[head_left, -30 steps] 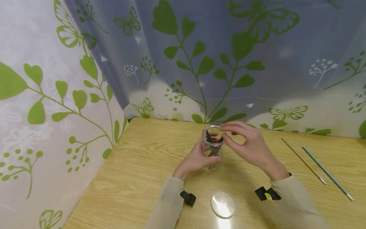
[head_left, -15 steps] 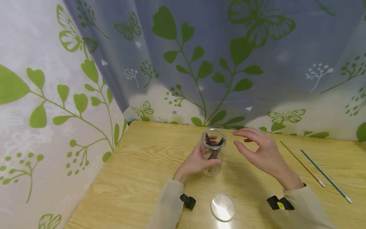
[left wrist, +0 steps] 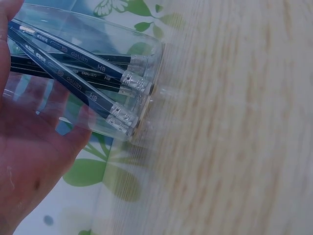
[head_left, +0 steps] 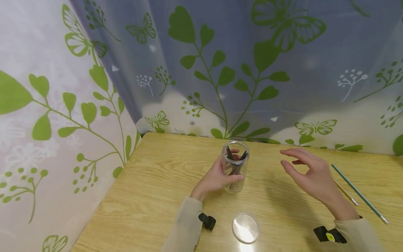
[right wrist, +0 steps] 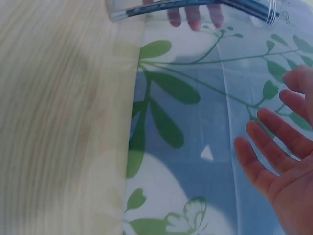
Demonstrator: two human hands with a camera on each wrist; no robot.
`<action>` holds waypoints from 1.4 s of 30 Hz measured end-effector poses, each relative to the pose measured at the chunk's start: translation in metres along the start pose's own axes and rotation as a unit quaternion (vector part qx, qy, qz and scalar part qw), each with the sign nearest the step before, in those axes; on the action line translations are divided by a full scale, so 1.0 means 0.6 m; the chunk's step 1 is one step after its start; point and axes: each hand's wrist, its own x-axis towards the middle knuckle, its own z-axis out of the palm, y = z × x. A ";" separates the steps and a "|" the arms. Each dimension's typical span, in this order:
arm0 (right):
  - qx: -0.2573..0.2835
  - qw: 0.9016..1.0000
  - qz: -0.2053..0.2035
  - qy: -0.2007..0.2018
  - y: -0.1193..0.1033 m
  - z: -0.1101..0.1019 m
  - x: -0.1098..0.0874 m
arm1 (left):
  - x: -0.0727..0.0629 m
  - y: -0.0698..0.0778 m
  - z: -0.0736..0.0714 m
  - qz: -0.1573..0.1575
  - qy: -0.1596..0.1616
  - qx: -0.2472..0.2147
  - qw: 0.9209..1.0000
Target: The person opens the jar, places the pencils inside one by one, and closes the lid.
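My left hand (head_left: 217,176) grips a clear jar (head_left: 237,185) that stands upright on the wooden table, its mouth uncovered. Inside lean several dark pencils (left wrist: 73,61); the left wrist view shows their silver ends at the jar's bottom and "HB" printed on the barrels. Held in the air to the right of the jar is my right hand (head_left: 311,175), with nothing between its loosely bent fingers (right wrist: 271,129). Beyond that hand lie a teal pencil (head_left: 359,192) and a yellow pencil (head_left: 347,193), the latter partly hidden by the hand.
A round clear lid (head_left: 245,228) lies flat on the table (head_left: 141,196) in front of the jar. A leaf-patterned curtain (head_left: 201,87) hangs along the table's back edge, and more of that pattern covers the left side (head_left: 63,140).
My right hand has left the jar's rim and moved right, toward the two loose pencils, now covering part of the yellow one. My left hand keeps holding the jar in place.
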 end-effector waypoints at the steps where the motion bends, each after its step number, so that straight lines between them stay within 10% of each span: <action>1: -0.003 1.000 0.003 0.001 0.004 -0.002 -0.004 | 0.000 0.000 0.000 0.000 0.000 0.001 1.000; 42: -0.062 0.987 0.145 -0.027 0.104 -0.068 -0.114 | 0.003 -0.004 -0.001 -0.002 0.003 0.005 1.000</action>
